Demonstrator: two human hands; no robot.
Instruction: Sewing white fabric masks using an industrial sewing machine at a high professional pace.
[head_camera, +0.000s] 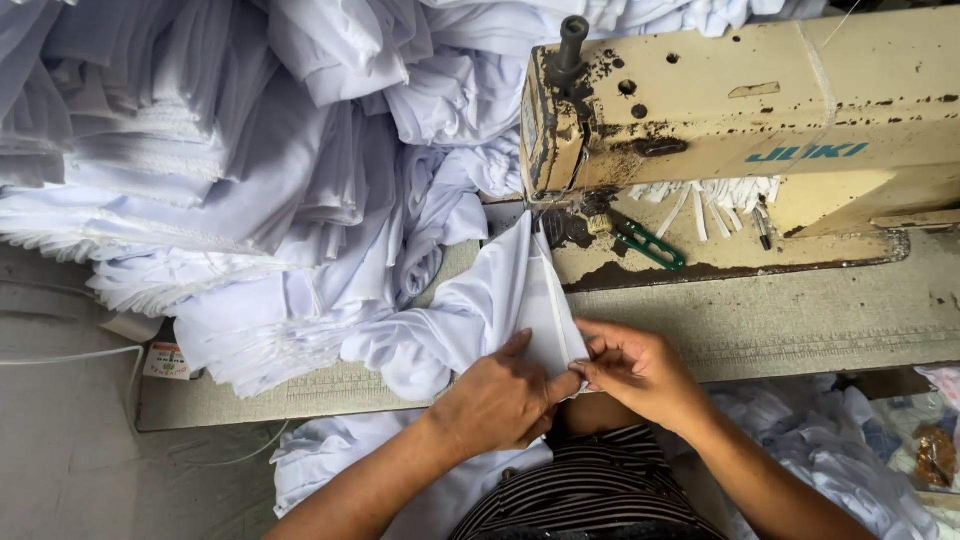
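Observation:
A white garment piece lies on the table, running from the needle area of a worn cream sewing machine down to the front edge. My left hand pinches the cloth's near end from the left. My right hand pinches the same folded edge from the right, fingertips meeting the left hand's thumb. A narrow seam strip runs up from my fingers to the presser foot.
A tall heap of white garments fills the table's left and back. Green thread snips and a small tool lie on the machine bed. More white cloth hangs below the table at right. The grey table edge crosses in front.

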